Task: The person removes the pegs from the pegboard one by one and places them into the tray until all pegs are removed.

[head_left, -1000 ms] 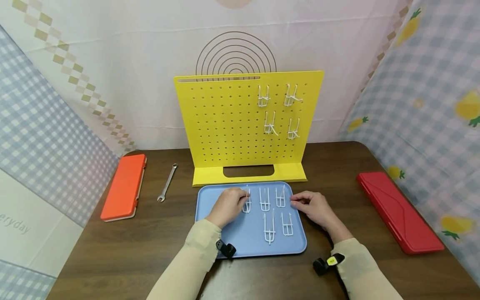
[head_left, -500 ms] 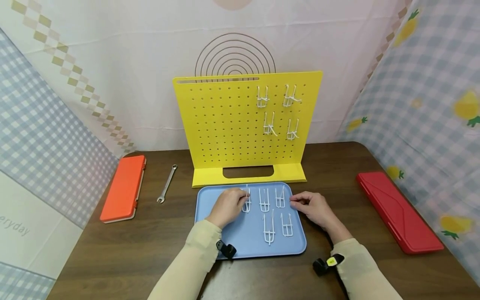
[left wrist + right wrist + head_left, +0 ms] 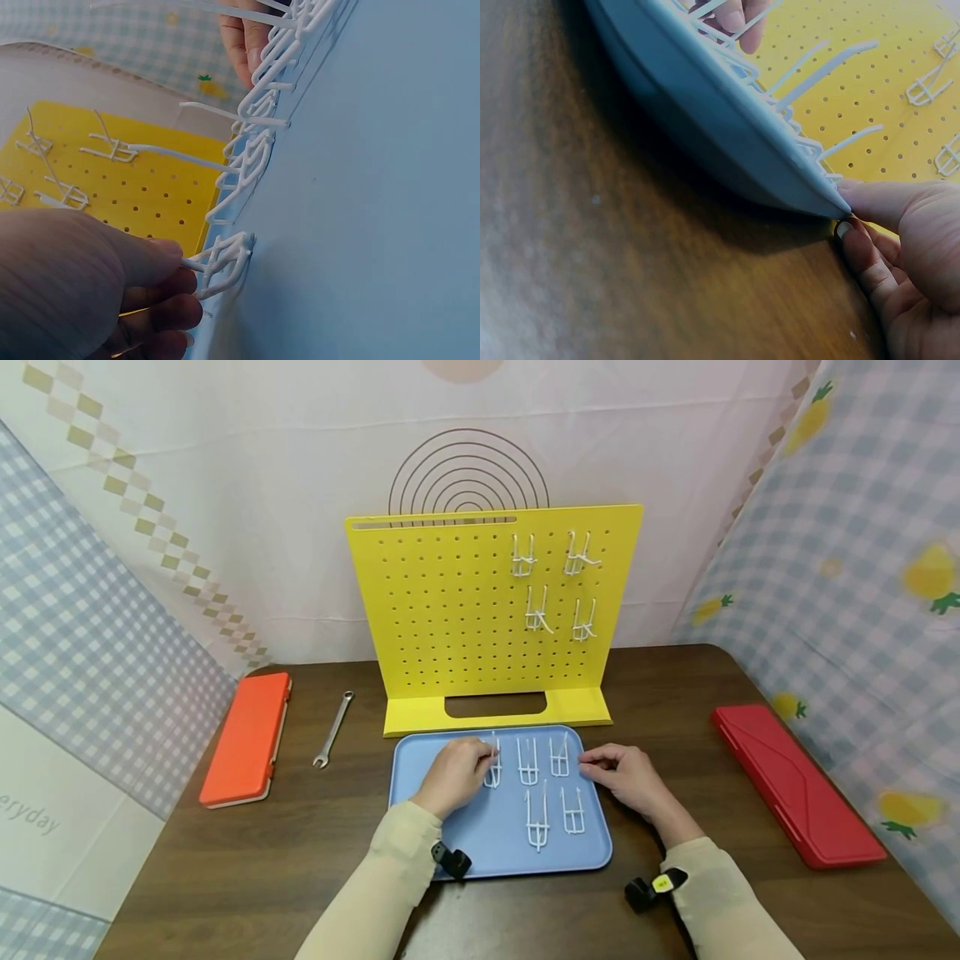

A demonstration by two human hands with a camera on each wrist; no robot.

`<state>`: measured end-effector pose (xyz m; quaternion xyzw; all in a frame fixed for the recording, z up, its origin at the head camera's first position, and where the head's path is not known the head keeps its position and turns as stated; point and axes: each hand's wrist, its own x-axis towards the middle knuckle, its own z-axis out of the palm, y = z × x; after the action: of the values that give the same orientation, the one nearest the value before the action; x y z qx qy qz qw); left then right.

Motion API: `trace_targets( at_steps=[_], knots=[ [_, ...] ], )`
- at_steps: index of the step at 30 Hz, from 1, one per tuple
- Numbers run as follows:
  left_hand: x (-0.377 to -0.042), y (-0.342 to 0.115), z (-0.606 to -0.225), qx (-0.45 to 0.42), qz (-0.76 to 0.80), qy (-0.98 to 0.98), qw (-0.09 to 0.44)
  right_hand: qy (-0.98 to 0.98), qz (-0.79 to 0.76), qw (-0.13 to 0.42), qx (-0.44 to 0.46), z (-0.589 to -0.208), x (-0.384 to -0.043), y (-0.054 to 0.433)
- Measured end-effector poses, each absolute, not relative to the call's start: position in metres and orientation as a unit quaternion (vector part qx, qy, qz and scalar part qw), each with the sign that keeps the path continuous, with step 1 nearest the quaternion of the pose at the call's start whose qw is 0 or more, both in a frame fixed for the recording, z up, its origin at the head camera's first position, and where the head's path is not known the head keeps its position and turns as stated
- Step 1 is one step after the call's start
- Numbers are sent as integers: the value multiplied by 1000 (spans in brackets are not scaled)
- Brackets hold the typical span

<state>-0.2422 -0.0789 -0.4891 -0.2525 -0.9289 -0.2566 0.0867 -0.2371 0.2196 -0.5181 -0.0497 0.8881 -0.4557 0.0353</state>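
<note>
Although the head view has tipped very slightly over the past second, nothing on the tabletop [image 3: 262, 881] has noticeably moved, and both hands hold the same places. The left hand [image 3: 454, 774] has thumb and finger pinched on the prong of a white wire hook [image 3: 225, 259], at the left end of the upper row on the blue tray [image 3: 491, 839]. The right hand [image 3: 632, 778] pinches the tray's right edge, thumb on top and fingers below. My reading is that the hook is secured but not yet lifted, with the tray being steadied meanwhile.

Four other loose hooks [image 3: 537, 835] lie on the tray to the right of the held one, while four mounted hooks [image 3: 583, 631] hang on the right half of the yellow pegboard [image 3: 450, 610] standing just behind it.

As for writing, the cloth [image 3: 30, 806] at far left shows "eryday", its start cut off by the edge of view. A yellow label [image 3: 662, 883] on the right wrist strap carries marks too small to read. No brand can be made out on the wrench [image 3: 333, 729], the orange case [image 3: 247, 739] or the red case [image 3: 798, 785].
</note>
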Motion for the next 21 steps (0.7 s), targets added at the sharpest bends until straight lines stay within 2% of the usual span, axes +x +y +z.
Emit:
trace_targets(
  at_steps=[9,15,21],
  knots=[
    [-239,-87,-472,-236,-263,-931,95,891,-450,39,-50,-518,-237,219],
    [-243,-92,-431,-232,-316,-913,111,890,-452,31,-53,-518,-240,219],
    [-265,-85,-386,-252,-383,-883,101,891,-451,36,-45,-522,-239,220]
  ],
)
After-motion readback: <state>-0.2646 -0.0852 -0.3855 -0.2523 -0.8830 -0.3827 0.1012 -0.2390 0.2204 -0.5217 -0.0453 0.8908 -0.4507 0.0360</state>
